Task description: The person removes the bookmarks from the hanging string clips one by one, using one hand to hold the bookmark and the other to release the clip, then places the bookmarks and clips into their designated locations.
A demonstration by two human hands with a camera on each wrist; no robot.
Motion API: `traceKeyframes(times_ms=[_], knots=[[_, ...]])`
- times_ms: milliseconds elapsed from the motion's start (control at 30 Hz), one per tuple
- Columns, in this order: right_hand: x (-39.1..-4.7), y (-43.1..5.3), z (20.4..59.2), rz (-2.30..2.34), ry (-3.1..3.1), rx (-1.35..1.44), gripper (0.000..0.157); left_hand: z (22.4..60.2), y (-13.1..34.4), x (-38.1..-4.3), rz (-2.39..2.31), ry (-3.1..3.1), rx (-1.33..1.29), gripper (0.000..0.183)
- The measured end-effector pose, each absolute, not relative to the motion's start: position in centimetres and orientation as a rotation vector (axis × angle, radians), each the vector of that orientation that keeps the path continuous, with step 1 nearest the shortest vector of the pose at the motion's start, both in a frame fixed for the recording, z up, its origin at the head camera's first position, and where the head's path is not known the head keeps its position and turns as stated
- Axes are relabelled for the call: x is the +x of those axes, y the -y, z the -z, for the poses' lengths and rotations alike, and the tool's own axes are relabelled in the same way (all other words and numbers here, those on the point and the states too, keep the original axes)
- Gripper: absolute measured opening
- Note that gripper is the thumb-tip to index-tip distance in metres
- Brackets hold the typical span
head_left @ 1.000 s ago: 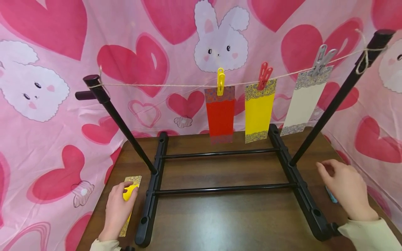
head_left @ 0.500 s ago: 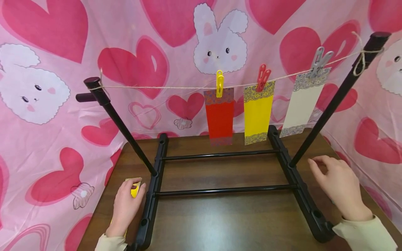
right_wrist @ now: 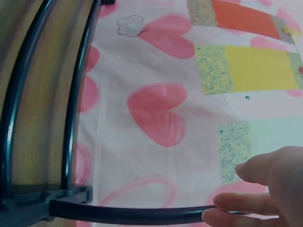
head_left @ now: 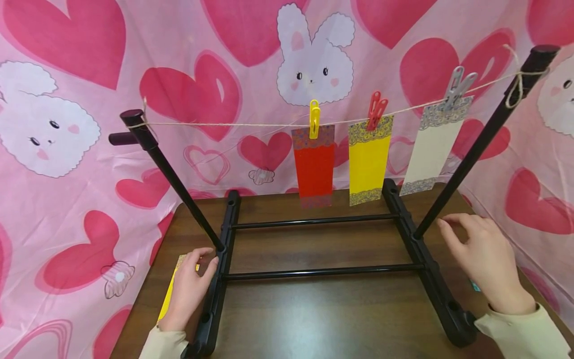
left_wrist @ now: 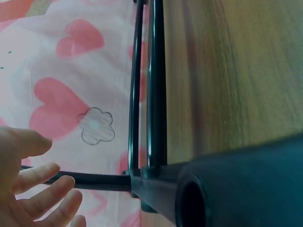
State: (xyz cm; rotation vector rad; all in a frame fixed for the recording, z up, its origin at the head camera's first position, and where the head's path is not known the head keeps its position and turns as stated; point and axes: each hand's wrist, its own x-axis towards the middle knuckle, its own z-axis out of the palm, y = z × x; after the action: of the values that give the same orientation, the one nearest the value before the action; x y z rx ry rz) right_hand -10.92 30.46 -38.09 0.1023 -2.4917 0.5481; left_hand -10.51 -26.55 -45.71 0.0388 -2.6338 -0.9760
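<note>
Left hand (head_left: 190, 289), lower left: fingers and thumb apart, nothing gripped; loose card (head_left: 168, 297) partly behind it on worktop (head_left: 314, 319); right hand (head_left: 486, 259), lower right: loosely bent, empty; blue thing (head_left: 475, 286) beneath, mostly hidden, identity unclear; pegs (head_left: 314, 119), upper centre to right, pinch cards (head_left: 315, 172) to string (head_left: 224, 124), keeping them hanging.

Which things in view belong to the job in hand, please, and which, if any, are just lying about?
Likely part of the job:
black stand
string
yellow clip, red clip, grey clip
red card, hanging yellow card, white card
flat yellow card
perhaps the turquoise item, mostly hidden

Probably just surroundings:
pink heart-patterned cloth
brown table
</note>
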Motion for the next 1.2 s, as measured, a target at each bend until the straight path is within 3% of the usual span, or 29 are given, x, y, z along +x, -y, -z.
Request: traceKeyframes(times_ms=[300,1200], knots=[[-11.0,-28.8,36.7,-0.564,2.354,0.217,0.022,45.1,25.6,-10.8,1.068,2.639,0.006,0.030],[-10.9,-24.9,33.2,-0.666,2.177,0.338,0.031,42.1,21.6,-13.7,1.169,2.508,-0.193,0.032]])
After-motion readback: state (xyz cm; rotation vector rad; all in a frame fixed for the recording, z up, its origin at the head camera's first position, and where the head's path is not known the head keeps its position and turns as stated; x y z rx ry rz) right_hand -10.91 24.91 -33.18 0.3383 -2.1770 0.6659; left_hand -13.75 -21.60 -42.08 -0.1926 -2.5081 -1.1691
